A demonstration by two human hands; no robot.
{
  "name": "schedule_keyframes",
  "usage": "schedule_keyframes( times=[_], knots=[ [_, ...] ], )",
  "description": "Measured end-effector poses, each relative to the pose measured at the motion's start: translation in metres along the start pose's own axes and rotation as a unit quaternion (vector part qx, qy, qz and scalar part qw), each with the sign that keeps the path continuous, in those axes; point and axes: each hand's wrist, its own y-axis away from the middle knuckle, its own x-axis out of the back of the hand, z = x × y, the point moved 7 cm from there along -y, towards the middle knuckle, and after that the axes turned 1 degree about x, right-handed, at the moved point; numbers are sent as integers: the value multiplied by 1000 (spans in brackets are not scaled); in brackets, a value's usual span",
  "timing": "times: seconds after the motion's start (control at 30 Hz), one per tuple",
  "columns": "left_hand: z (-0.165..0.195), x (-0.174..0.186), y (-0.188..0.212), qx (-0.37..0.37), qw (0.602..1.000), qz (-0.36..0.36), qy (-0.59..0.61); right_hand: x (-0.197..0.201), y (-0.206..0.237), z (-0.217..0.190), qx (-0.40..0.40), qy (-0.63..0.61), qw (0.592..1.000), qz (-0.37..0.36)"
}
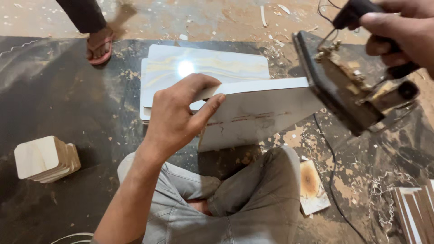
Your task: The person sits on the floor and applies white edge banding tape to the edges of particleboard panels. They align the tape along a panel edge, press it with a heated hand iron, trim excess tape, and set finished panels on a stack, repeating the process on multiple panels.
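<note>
Two hands work over crossed knees (235,199) on a dark, dusty mat (68,90). Nearest, a scorched white tile (313,186) lies flat by the right knee, and a black cord (333,180) runs past it. The left hand (174,117) stands a white panel (262,115) on edge above the lap, thumb on the near face and fingers curled over the top edge, so the grip is a firm pinch. The right hand (400,38) is closed round the dark handle of an old iron (352,86), tilted so its flat sole meets the panel's right end.

To do this well, I judge the sole should sit square and flat on the panel's edge, with steady pressure and slow travel, while the left hand keeps the panel from rocking and stays clear of the hot metal. The cord wants slack so it does not drag the iron off line.

To the left sits a stack of small wooden blocks (45,159); at the right edge lies a pile of strips (416,210) among curled shavings. Beyond the panel, glossy marbled boards (212,68) lie stacked flat. Farthest off, another person's sandalled foot (99,45) stands at the mat's rim.

No containers show anywhere, so nothing is held in one.
</note>
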Motion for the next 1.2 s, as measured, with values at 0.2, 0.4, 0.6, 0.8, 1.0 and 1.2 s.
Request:
schedule_keyframes(
  times=[0.2, 0.4, 0.6, 0.8, 1.0, 1.2],
  knots=[
    [-18, -5, 7, 2, 1000, 9, 13, -64, 4, -85, 73, 79, 994, -2],
    [-44, 3, 18, 41, 991, 36, 124, -96, 8, -132, 31, 230, 973, 10],
    [-60, 7, 19, 92, 974, 50, 200, -115, -5, -156, 171, 98, 980, -9],
    [-68, -11, 18, 152, 957, 17, 245, -110, -6, -149, 148, 111, 983, 10],
    [-64, -15, 18, 85, 968, 44, 234, -119, -19, -138, 128, 137, 982, 9],
    [-72, -19, 20, 105, 934, 21, 341, -108, -18, -129, 171, 128, 976, 50]
  ],
)
